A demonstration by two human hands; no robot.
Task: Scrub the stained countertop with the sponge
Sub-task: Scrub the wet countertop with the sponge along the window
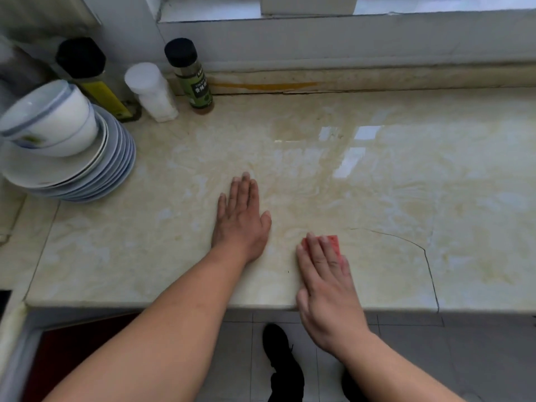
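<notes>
Stack of white bowls and blue-rimmed plates [66,158], far left on cream marble bench [377,175]. Left hand [242,219]: flat on bench, fingers straight, holding nothing. Right hand [324,282]: straight fingers pressing red rectangular sponge [333,243] onto bench near front edge.

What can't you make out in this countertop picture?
Head view:
- Sponge: mostly hidden under the right hand; only a red corner shows.
- Green-labelled bottle: label text too blurred to read.
- Bowls: cut off by the left edge.
- Black-capped bottle: blurred, contents unclear.
</notes>
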